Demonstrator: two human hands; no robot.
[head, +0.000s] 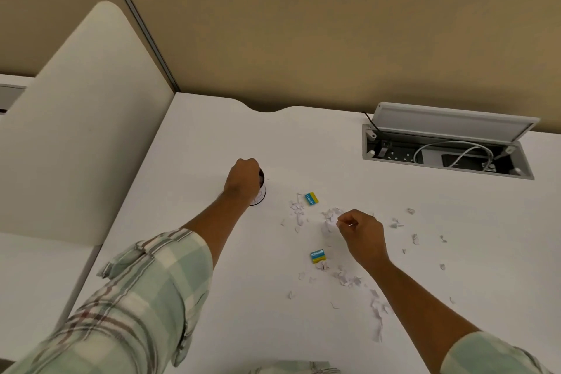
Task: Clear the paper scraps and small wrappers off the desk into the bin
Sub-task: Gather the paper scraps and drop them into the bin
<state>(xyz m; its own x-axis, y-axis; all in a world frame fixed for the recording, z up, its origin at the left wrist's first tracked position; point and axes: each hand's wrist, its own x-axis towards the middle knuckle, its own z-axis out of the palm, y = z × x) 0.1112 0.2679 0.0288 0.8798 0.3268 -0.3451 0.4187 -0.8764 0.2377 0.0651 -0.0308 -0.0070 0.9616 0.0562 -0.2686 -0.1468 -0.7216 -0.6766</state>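
- paper scraps [375,307] scattered on white desk [212,297], nearest cluster beside right forearm
- wrapper [317,256] blue/yellow, near right wrist
- right hand [361,232] fingers pinched on a scrap
- second wrapper [311,198] further back
- left hand [243,181] curled over small bin [261,190], contents hidden
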